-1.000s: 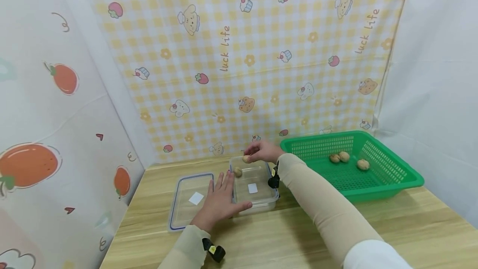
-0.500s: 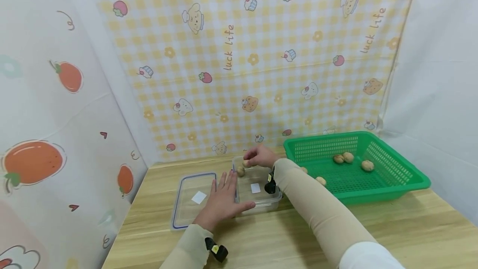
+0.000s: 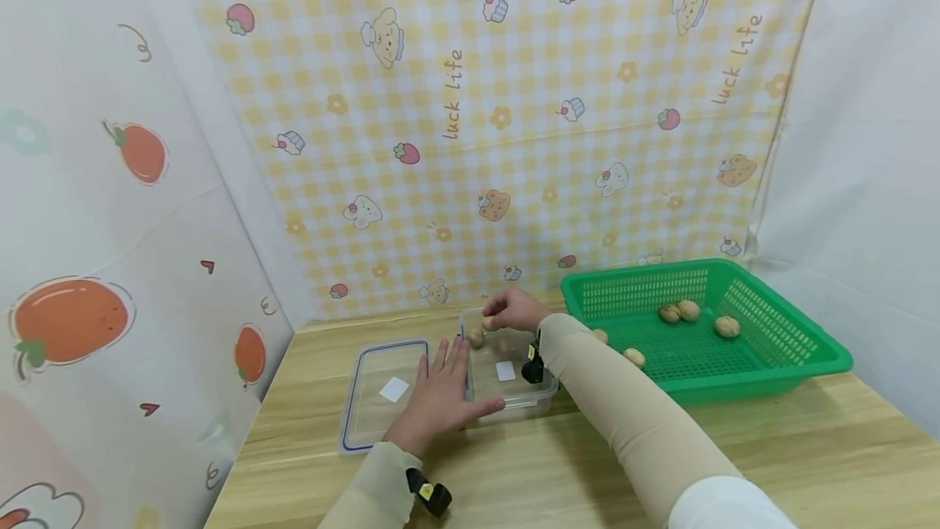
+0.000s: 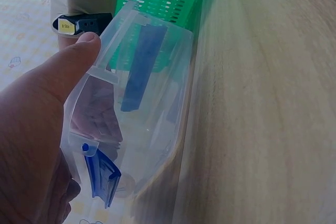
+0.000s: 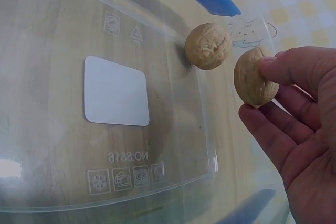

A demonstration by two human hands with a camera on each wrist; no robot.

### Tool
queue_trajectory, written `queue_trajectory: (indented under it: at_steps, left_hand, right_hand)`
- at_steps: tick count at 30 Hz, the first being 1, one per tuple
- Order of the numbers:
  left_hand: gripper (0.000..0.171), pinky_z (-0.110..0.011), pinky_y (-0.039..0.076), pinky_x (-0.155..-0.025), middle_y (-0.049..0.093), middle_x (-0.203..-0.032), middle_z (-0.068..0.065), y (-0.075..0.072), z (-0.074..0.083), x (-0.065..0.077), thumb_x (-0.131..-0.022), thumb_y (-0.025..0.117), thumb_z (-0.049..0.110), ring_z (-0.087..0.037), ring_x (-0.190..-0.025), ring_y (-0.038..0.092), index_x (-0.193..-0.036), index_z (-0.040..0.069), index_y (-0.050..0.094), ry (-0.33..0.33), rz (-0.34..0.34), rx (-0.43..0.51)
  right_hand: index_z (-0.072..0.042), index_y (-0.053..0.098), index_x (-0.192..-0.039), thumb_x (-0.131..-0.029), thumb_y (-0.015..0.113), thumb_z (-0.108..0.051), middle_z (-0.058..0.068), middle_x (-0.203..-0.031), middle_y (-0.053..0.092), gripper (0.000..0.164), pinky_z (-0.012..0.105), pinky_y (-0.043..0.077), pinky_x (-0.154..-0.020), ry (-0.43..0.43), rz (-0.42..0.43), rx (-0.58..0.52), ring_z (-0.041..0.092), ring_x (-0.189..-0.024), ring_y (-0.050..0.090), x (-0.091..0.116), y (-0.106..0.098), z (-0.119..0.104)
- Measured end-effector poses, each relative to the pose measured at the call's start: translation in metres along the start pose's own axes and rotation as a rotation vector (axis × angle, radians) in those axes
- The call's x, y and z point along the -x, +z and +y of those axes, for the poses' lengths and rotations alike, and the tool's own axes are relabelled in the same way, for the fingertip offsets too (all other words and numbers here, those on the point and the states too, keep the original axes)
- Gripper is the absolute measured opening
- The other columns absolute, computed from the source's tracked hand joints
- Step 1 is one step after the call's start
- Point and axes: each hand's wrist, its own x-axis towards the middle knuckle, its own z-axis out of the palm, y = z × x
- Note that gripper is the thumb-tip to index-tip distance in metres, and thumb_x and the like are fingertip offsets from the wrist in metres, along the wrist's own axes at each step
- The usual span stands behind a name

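Note:
My right hand (image 3: 516, 310) pinches a walnut (image 5: 251, 81) between thumb and fingers, over the back part of a clear plastic food container (image 3: 486, 382). Another walnut (image 5: 207, 46) lies inside, in the back left corner. Along the container's left side rests my left hand (image 3: 438, 405), fingers straight and spread, with the thumb (image 4: 79, 59) reaching over the front rim. Blue clip flaps (image 4: 143, 69) hang on the container's sides. To the left, partly behind the left hand, its clear lid (image 3: 370, 411) with a blue seal lies flat on the table.
A green plastic basket (image 3: 742, 386) stands right of the container, with several walnuts (image 3: 689, 311) in it. The right forearm crosses in front of its left end. Behind the wooden table (image 3: 529, 480) hangs a yellow checked cloth (image 3: 529, 153).
My right hand has lowered a little toward the container with the walnut still pinched. The left hand keeps its place on the container. The head view has shifted slightly.

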Motion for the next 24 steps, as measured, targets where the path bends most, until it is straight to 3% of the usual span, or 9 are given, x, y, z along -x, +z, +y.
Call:
queue_trajectory:
  at_steps: [14,17,24]
  left_hand:
    - [0.118,-0.062,0.002,-0.120,0.013,-0.168,-0.011,0.001,0.003,-0.003,-0.083,0.053,0.082,-0.032,-0.156,0.003,-0.162,0.005,0.013,-0.004,-0.003,-0.012]
    - [0.120,-0.061,0.001,-0.121,0.012,-0.168,-0.010,0.000,0.003,-0.002,-0.082,0.051,0.085,-0.031,-0.156,0.001,-0.163,0.005,0.013,-0.011,-0.009,-0.019]
    - [0.119,-0.062,0.002,-0.121,0.012,-0.168,-0.012,0.001,0.002,-0.001,-0.082,0.053,0.083,-0.033,-0.155,0.002,-0.162,0.004,0.014,-0.008,0.001,-0.012]
  right_hand:
    - [-0.002,0.074,-0.107,-0.088,0.075,-0.004,0.003,-0.098,0.073,0.019,0.039,0.057,-0.085,0.003,0.072,0.055,0.019,-0.094,0.067,-0.003,-0.011,0.004]
    - [-0.002,0.074,-0.107,-0.089,0.074,-0.007,0.004,-0.099,0.072,0.018,0.037,0.057,-0.082,-0.001,0.074,0.057,0.020,-0.092,0.067,-0.004,-0.020,0.001]
    - [0.001,0.070,-0.113,-0.093,0.071,-0.007,0.017,-0.116,0.070,0.021,0.037,0.056,-0.089,-0.039,0.035,-0.034,0.027,-0.106,0.067,0.011,-0.057,-0.020]
